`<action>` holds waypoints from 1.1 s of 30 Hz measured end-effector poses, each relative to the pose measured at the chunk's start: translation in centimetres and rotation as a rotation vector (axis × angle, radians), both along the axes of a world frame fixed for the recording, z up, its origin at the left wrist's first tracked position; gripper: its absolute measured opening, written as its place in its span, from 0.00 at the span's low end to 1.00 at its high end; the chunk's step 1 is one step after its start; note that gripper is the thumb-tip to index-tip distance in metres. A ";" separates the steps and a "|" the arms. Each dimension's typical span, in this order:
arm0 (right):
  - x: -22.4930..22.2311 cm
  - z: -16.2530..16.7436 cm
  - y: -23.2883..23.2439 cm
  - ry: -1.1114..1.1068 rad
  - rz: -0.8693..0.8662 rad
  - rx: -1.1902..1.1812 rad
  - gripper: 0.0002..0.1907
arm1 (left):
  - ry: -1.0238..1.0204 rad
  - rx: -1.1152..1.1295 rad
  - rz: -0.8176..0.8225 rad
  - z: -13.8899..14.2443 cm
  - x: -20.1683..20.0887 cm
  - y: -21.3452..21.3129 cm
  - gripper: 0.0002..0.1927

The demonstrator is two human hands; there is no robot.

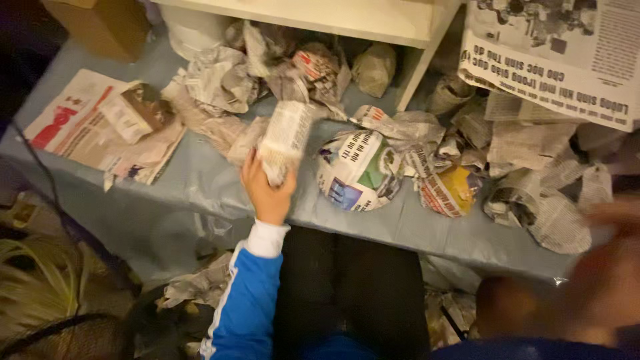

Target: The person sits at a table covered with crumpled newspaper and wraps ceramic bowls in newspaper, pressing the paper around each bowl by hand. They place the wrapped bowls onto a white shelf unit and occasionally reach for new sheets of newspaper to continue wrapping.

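Observation:
My left hand (267, 190), in a blue sleeve with a white cuff, grips the lower end of a newspaper-wrapped bundle (285, 137) that stands tilted on the grey-blue table (200, 180). Just right of it lies a round ball wrapped in colourful newspaper (359, 170). A smaller wrapped lump with yellow and red print (450, 191) sits further right. My right hand (603, 267) is a large blur at the lower right, close to the camera; its fingers cannot be made out, and I see nothing in it.
Crumpled newspaper wads (227, 77) pile under a white shelf (373, 20) at the back. Flat newspaper sheets (87, 127) lie at the left, an open newspaper (553, 60) at the top right. A cardboard box (100, 23) stands far left. Paper scraps (197, 283) litter the floor.

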State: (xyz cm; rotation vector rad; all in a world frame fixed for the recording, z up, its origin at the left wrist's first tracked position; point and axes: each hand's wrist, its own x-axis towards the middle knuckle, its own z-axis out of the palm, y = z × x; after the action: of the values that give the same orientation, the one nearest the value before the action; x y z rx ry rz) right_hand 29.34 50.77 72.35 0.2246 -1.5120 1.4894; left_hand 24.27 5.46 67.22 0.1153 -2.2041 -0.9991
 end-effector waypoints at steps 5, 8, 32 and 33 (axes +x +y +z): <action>4.2 -1.0 -12.8 -0.326 0.758 -0.180 0.70 | 0.142 -0.244 -0.239 0.2 8.6 2.6 0.39; 6.6 0.6 -14.9 -0.397 0.884 -0.238 0.75 | 0.144 -0.381 -0.396 -0.3 12.9 5.1 0.42; 17.0 -9.6 -18.0 -0.100 0.366 0.084 0.64 | -0.205 1.781 -0.594 1.3 20.1 15.9 0.16; 16.9 -10.1 -18.1 -0.087 0.357 0.123 0.64 | -0.203 1.763 -0.594 1.5 19.8 15.8 0.16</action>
State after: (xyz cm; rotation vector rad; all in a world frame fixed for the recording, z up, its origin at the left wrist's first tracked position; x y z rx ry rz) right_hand 46.24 32.70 62.23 0.5316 -1.7000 1.7021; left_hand 44.05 21.21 68.74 0.3422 -0.7993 -3.0149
